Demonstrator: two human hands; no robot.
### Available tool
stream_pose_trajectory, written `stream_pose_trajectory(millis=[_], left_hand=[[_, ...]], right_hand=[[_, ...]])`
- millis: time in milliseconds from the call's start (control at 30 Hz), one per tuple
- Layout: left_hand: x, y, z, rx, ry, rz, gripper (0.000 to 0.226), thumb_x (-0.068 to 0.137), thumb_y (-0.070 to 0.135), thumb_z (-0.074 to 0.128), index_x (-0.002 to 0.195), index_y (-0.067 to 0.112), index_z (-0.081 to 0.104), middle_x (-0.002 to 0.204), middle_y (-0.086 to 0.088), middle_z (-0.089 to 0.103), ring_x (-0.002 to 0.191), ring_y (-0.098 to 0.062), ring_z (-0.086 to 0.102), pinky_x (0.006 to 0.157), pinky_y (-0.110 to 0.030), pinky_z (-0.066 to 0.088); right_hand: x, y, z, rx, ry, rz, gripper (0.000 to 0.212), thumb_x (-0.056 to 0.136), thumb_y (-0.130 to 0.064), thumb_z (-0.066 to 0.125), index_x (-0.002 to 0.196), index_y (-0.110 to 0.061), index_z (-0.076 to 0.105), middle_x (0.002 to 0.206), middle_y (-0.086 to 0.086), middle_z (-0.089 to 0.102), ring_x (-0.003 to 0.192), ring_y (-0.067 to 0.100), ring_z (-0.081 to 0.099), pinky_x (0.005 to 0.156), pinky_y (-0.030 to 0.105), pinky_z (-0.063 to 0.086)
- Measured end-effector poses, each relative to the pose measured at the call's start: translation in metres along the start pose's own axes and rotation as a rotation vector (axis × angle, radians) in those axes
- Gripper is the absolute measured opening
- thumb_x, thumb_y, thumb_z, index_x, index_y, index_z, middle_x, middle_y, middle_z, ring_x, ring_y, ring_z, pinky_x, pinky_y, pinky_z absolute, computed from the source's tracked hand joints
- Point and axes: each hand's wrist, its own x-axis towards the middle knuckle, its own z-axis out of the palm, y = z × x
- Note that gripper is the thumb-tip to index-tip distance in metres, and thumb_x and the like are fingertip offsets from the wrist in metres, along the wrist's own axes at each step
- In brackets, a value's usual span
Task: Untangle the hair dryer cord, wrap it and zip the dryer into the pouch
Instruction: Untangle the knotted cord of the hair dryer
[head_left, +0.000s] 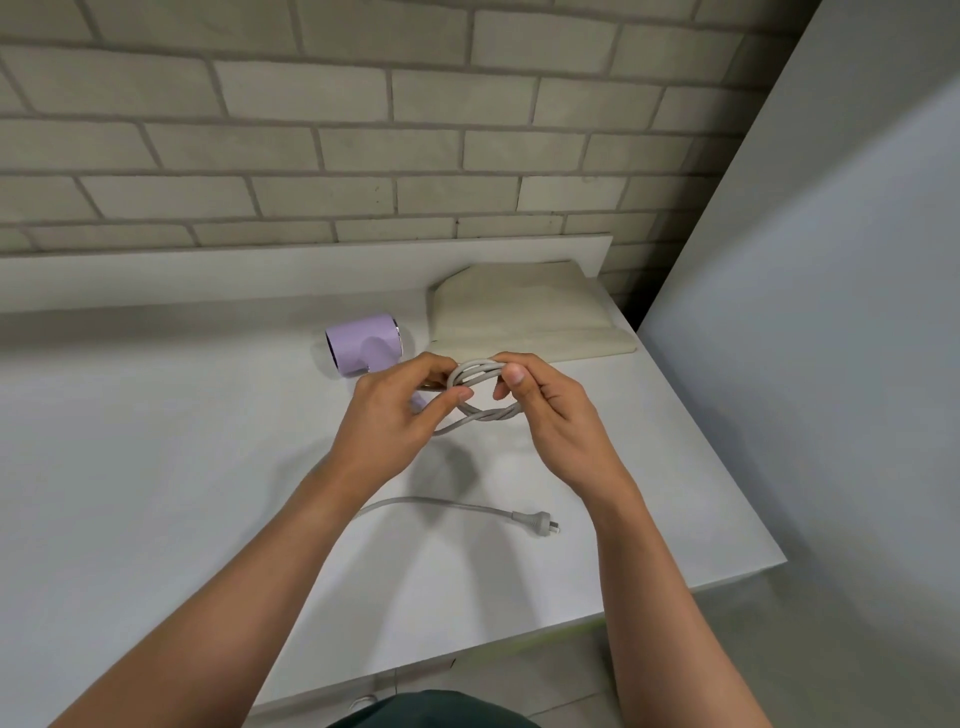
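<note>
Grey cord (480, 387) is looped and twisted between both hands above the table (156, 441): the left hand (395, 415) pinches one side, the right hand (545, 405) the other. Its plug (535, 522) lies near the front edge. Behind, the lilac dryer (363, 343) lies just beside the cream pouch (519, 312).
</note>
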Motion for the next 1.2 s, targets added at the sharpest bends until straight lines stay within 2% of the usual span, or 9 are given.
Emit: stream_pose_trajectory(millis=[167,367,467,567,667,800,967,1133,1200], left_hand=[[0.005,-0.003,0.001,-0.037,0.025,-0.060,0.013,0.088,0.018,0.080,0.100,0.017,0.077,0.086,0.020,0.074,0.084,-0.001,0.072,0.082,-0.013,0.054],[0.006,0.002,-0.001,-0.103,-0.013,-0.064,0.013,0.089,0.023,0.079,0.101,0.019,0.077,0.091,0.020,0.074,0.087,-0.002,0.072,0.082,-0.010,0.052],[0.013,-0.007,-0.020,-0.062,-0.170,-0.145,0.023,0.099,0.041,0.061,0.107,0.025,0.074,0.094,0.017,0.074,0.091,0.000,0.070,0.086,-0.012,0.048],[0.015,-0.033,-0.042,0.053,-0.351,-0.170,0.020,0.104,0.035,0.056,0.109,0.029,0.074,0.095,0.014,0.075,0.089,-0.008,0.068,0.089,-0.028,0.052],[0.011,-0.050,-0.050,-0.083,-0.212,-0.286,0.019,0.103,0.027,0.061,0.115,0.031,0.075,0.082,0.015,0.070,0.069,-0.009,0.058,0.071,-0.023,0.049],[0.014,-0.052,-0.053,-0.141,-0.113,-0.308,0.014,0.100,0.028,0.065,0.110,0.034,0.073,0.080,0.003,0.074,0.071,-0.007,0.060,0.060,-0.014,0.041],[0.016,-0.057,-0.057,0.064,-0.177,-0.280,0.013,0.099,0.039,0.064,0.100,0.038,0.077,0.084,0.008,0.075,0.065,-0.013,0.057,0.063,-0.023,0.041],[0.020,-0.045,-0.042,0.256,-0.460,-0.207,0.019,0.102,0.033,0.060,0.101,0.033,0.079,0.082,-0.004,0.070,0.071,-0.021,0.060,0.075,-0.019,0.049],[0.020,-0.039,-0.036,0.209,-0.529,-0.249,0.019,0.103,0.029,0.059,0.101,0.034,0.078,0.087,0.001,0.072,0.075,-0.017,0.062,0.080,-0.031,0.052]], right_hand=[[0.007,0.008,0.000,-0.208,0.067,-0.089,0.025,0.109,-0.035,0.052,0.125,-0.031,0.071,0.105,-0.017,0.065,0.106,0.010,0.060,0.089,0.023,0.045],[0.015,0.003,-0.007,-0.439,0.010,-0.220,0.028,0.107,-0.028,0.059,0.132,-0.022,0.068,0.111,-0.013,0.070,0.102,0.003,0.061,0.087,0.013,0.044],[0.015,0.004,-0.008,-0.296,0.040,-0.176,0.026,0.106,-0.026,0.059,0.129,-0.021,0.071,0.106,-0.020,0.069,0.098,-0.002,0.064,0.087,0.013,0.045],[0.014,0.008,-0.013,-0.109,0.063,-0.088,0.026,0.106,-0.028,0.060,0.128,-0.023,0.072,0.105,-0.016,0.074,0.099,0.004,0.068,0.088,0.021,0.051],[0.016,0.013,-0.015,-0.056,0.052,-0.038,0.026,0.106,-0.030,0.059,0.129,-0.025,0.071,0.101,-0.014,0.076,0.097,0.006,0.070,0.086,0.018,0.050],[0.015,0.020,-0.009,-0.037,0.085,0.001,0.020,0.106,-0.031,0.058,0.124,-0.031,0.068,0.099,-0.013,0.077,0.091,0.011,0.070,0.081,0.029,0.054],[0.018,0.021,-0.002,0.067,0.151,0.040,0.007,0.106,-0.027,0.060,0.105,-0.020,0.061,0.099,-0.007,0.078,0.091,0.016,0.071,0.081,0.038,0.054],[0.027,0.021,0.006,0.196,0.234,0.093,0.011,0.104,-0.025,0.063,0.099,-0.016,0.067,0.084,-0.008,0.067,0.078,0.014,0.066,0.075,0.030,0.056],[0.030,0.019,0.008,0.294,0.282,0.128,0.014,0.105,-0.024,0.061,0.098,-0.013,0.065,0.080,-0.004,0.066,0.071,0.017,0.063,0.070,0.029,0.054]])
